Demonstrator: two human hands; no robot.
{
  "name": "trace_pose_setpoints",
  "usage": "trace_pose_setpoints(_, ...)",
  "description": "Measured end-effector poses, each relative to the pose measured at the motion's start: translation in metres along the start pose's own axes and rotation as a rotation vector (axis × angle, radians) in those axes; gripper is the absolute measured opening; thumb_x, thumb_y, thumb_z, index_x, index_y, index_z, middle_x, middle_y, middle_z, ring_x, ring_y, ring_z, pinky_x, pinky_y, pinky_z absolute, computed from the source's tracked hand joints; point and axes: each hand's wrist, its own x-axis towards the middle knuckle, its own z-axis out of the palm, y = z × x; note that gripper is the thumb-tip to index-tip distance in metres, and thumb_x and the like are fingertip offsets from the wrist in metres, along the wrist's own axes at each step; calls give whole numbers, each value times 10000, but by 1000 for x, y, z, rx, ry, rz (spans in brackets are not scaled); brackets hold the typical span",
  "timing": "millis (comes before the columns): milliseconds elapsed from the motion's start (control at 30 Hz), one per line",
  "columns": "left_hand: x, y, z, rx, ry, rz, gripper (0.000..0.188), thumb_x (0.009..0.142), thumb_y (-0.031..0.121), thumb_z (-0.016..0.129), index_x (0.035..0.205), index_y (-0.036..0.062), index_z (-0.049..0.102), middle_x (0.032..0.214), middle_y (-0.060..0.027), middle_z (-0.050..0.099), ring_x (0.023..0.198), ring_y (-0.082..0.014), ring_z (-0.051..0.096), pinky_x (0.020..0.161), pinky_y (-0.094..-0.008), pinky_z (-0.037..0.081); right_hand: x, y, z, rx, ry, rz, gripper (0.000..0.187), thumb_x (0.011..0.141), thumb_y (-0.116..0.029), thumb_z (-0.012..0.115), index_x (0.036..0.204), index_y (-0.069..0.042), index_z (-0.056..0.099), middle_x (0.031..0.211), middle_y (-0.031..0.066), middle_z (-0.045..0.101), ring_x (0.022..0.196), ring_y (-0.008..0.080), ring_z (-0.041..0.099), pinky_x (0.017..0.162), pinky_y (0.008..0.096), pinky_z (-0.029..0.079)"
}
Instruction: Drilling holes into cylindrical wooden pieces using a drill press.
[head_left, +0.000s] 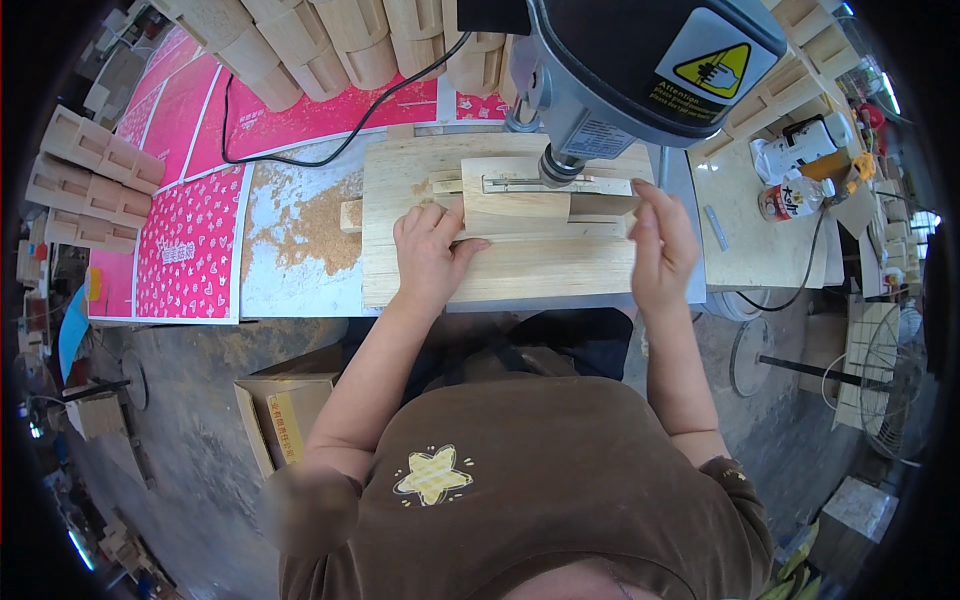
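A pale wooden block with a long narrow slot along its top lies on a flat wooden board, under the chuck of a drill press. My left hand grips the block's left end, thumb along its near side and fingers bent behind. Beside the block's right end is my right hand, its fingers curled in with the fingertips close to the wood. Whatever those fingers may hold is hidden. Where the drill bit meets the slot cannot be made out.
Wood shavings litter the table left of the board. Stacked wooden pieces line the back, with more at far left. A black cable loops across the pink sheet. On the right stands a plastic bottle.
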Motion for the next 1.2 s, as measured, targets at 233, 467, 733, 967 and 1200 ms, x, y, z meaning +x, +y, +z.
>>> trace_pose_setpoints(233, -1, 1, -1, 9, -3, -3, 543, 596, 262, 780, 1089, 101, 618, 791, -26, 504, 813, -227, 482, 771, -369, 334, 11, -2, -18, -80, 47, -243, 129, 834, -17, 519, 882, 5, 637, 681, 93, 543, 600, 202, 515, 545, 307, 371)
trace_pose_setpoints(467, 3, 13, 12, 25, -30, 19, 564, 607, 277, 768, 1124, 120, 607, 817, -26, 516, 847, -228, 477, 816, -390, 313, 164, -37, -31, -221, 130, -146, 228, 856, -189, 547, 858, 21, 635, 704, 66, 563, 693, 120, 511, 637, 245, 381)
trace_pose_setpoints(733, 7, 24, 23, -7, -24, 20, 538, 644, 284, 751, 1126, 103, 596, 810, -19, 515, 832, -227, 484, 806, -385, 313, 145, -41, -45, -102, 74, -89, 268, 913, -224, 505, 866, -2, 648, 645, -19, 500, 579, 48, 417, 527, 197, 299)
trace_pose_setpoints(967, 5, 25, 20, -36, -10, 12, 560, 637, 271, 757, 1143, 100, 591, 822, -17, 522, 840, -224, 488, 812, -392, 311, 29, -40, -32, 6, 32, -101, 177, 879, -46, 471, 805, 49, 601, 625, 50, 485, 565, 107, 442, 535, 227, 337)
trace_pose_setpoints(1200, 7, 25, 21, -50, -5, 13, 556, 628, 278, 760, 1130, 103, 598, 828, -28, 525, 847, -226, 490, 817, -395, 311, -3, 29, 21, 117, 144, -289, 116, 856, -32, 477, 867, 31, 574, 752, 115, 554, 677, 219, 486, 610, 308, 378)
